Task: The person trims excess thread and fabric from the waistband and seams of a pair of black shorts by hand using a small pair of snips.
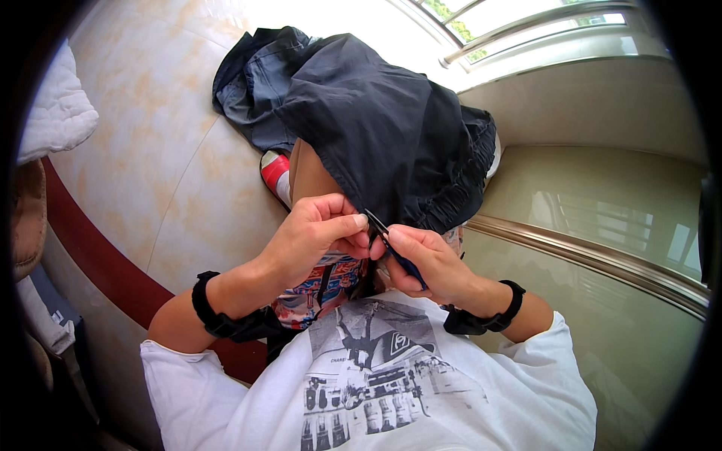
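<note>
A dark navy garment with a gathered elastic waistband lies across my knees and hangs toward the floor. My left hand pinches the near edge of it between thumb and forefinger. Small blue-handled snips with slim dark blades are in my right hand. Their tips reach the fabric edge, right beside my left thumb. Whether a thread lies between the blades is too small to tell. My fingers partly hide the snips' handle.
A shiny tiled wall with a metal trim strip stands close on the right. Ahead is a window with metal rails. White quilted cloth hangs at the left edge. A red floor band crosses the pale tiles; a red slipper shows below.
</note>
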Demonstrator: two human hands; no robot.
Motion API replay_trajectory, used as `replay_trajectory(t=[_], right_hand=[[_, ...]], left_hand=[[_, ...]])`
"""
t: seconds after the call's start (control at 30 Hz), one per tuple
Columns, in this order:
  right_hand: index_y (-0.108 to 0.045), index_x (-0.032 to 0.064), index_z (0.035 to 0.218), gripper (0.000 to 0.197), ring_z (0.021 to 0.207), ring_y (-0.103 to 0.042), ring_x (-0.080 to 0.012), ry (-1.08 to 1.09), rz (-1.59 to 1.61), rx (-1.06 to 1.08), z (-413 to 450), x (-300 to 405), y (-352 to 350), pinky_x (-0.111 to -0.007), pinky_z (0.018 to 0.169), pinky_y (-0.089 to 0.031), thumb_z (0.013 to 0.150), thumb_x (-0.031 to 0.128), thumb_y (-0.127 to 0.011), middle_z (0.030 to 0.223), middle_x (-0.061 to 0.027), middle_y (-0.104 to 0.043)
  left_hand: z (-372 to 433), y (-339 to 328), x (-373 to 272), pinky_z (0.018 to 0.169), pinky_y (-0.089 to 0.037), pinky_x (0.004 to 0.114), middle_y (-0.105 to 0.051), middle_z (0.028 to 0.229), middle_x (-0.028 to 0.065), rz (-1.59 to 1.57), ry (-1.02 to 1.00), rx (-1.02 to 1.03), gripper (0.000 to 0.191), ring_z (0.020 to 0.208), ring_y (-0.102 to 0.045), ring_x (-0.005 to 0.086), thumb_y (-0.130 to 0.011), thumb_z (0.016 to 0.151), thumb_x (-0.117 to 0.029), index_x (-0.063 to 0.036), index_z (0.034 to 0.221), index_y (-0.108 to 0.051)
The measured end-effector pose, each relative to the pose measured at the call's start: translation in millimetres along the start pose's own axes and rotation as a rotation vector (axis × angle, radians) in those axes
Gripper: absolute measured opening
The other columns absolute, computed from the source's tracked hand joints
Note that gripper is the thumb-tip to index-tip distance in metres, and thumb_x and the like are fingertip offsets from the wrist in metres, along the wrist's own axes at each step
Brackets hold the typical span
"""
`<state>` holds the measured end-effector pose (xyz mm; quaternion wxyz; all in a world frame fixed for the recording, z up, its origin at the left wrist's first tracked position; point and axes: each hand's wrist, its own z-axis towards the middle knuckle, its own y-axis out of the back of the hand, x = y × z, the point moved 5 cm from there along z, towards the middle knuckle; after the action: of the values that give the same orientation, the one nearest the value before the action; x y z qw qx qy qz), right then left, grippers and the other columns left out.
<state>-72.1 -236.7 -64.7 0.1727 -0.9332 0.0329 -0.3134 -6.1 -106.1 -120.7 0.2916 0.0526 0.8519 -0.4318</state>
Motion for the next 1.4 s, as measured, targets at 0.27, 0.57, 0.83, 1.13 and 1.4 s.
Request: replay_trajectory(t=[0.27,0.57,0.83,1.13,1.4], right_hand=[[-0.055,0.0061,0.097,0.035,0.037,-0.027,-0.0051,-0.006,-0.061,-0.019,6,6,-2,-0.021,0.035,-0.022,0.101,0.032,-0.032,0.05,0.0005,-0.04],[-0.054,0.0062,0.096,0.034,0.039,-0.028,-0.0049,0.018,-0.072,-0.028,6,4,-1,-0.021,0.035,-0.022,0.102,0.032,-0.033,0.052,0.0003,-0.042],[-0.054,0.0056,0.096,0.033,0.038,-0.029,-0.0053,0.011,-0.065,-0.038,8,3,-1,-0.021,0.035,-0.022,0.102,0.031,-0.033,0.052,0.0001,-0.042],[-0.054,0.0043,0.098,0.035,0.037,-0.028,-0.0058,-0.034,-0.086,-0.046,12,12,-7,-0.021,0.034,-0.022,0.102,0.03,-0.031,0.051,-0.0005,-0.041],[-0.054,0.0054,0.098,0.037,0.035,-0.027,-0.0059,-0.011,0.038,0.02,15,9,-3,-0.021,0.033,-0.022,0.101,0.036,-0.033,0.052,-0.0007,-0.042]], left_hand=[[-1,-1,-2,0.068,-0.053,0.025,-0.063,0.08,0.0075,0.006,-0.007,0.001,0.014,0.071,-0.061,0.0114,-0.057,0.09,-0.013,0.0006,0.086,-0.059],[-1,-2,-2,0.067,-0.053,0.025,-0.063,0.081,0.0075,0.058,-0.004,-0.004,0.015,0.073,-0.061,0.0115,-0.055,0.091,-0.014,0.0006,0.087,-0.058],[0,3,-2,0.067,-0.052,0.026,-0.062,0.082,0.0079,0.025,0.008,-0.005,0.014,0.073,-0.062,0.0135,-0.053,0.093,-0.014,-0.0015,0.09,-0.056],[-3,1,-7,0.061,-0.047,0.023,-0.059,0.075,0.0041,0.056,-0.051,-0.022,0.015,0.066,-0.056,0.0089,-0.052,0.092,-0.014,-0.003,0.083,-0.056],[1,5,-3,0.054,-0.037,0.021,-0.055,0.069,0.0009,0.02,-0.03,0.017,0.013,0.059,-0.047,0.0057,-0.054,0.091,-0.013,-0.0038,0.082,-0.056]])
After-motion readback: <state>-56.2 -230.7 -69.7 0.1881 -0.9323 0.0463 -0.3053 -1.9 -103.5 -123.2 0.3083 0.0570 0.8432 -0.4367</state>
